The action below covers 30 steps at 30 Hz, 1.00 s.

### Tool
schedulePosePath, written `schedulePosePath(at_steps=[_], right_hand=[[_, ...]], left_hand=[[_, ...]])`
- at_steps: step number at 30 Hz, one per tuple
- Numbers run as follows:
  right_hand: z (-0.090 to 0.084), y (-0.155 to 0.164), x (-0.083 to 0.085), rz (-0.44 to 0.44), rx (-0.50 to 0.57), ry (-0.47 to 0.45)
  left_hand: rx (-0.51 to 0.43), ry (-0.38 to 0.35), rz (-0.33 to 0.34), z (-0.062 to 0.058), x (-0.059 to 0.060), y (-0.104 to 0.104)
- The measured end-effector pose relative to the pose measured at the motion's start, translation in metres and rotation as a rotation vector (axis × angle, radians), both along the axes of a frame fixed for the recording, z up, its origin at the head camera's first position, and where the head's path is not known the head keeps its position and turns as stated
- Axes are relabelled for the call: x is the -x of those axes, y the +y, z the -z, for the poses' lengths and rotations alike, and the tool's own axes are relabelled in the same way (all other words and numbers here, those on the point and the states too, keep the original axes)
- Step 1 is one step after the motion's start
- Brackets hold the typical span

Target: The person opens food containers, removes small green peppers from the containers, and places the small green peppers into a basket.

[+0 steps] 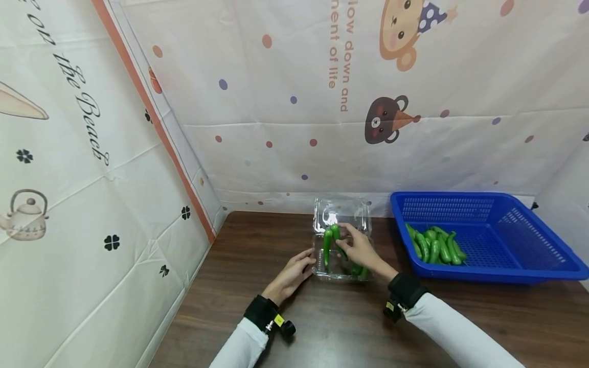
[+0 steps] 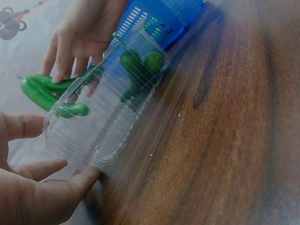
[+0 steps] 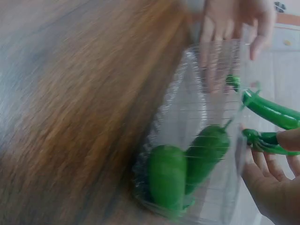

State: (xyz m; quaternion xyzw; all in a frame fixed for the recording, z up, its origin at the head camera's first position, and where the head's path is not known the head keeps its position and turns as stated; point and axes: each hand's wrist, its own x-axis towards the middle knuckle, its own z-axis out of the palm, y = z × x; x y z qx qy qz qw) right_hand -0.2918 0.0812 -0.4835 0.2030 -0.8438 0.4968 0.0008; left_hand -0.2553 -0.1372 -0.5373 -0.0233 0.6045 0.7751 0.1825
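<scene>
Green peppers (image 1: 330, 240) are held by the right hand (image 1: 361, 249) over a clear plastic clamshell box (image 1: 341, 253) that stands on the dark wooden table (image 1: 460, 317), near its back edge and just left of a blue basket (image 1: 506, 240). The fingers of that hand are curled round two long peppers, whose stalk ends rise above the box's left part; in the left wrist view the same peppers (image 2: 42, 89) show just outside the transparent wall, with the right hand (image 2: 79, 37) above them. The left hand (image 1: 293, 273) lies against the left side of the box, fingers fairly straight and relaxed, thumb (image 2: 77, 180) and fingertips touching the ribbed wall (image 2: 93, 136) without gripping it. Inside the box two more peppers (image 3: 187, 168) lie side by side at its near right end. The box's lid stands open at the back. More green peppers (image 1: 434, 246) lie heaped in the left part of the basket.
</scene>
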Motion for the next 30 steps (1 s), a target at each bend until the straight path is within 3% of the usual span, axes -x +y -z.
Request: schedulePosePath(at_steps=[3,9,16,24,30], right_hand=[[-0.008,0.001,0.001,0.007,0.027,-0.031],[-0.031,0.007,0.005,-0.023,0.109,-0.002],[-0.071,0.020,0.011,0.039,0.059,0.085],[-0.109,0.042,0.016,0.061,0.148,0.017],[-0.124,0.061,0.014,0.096,0.130,0.008]], left_hand=[[0.004,-0.001,0.001,-0.001,-0.001,0.000],[0.005,0.007,0.016,-0.002,-0.002,0.001],[-0.003,0.013,0.010,-0.002,-0.001,0.001],[-0.006,0.022,0.016,0.001,-0.001,-0.001],[-0.010,0.025,0.014,0.000,-0.003,0.000]])
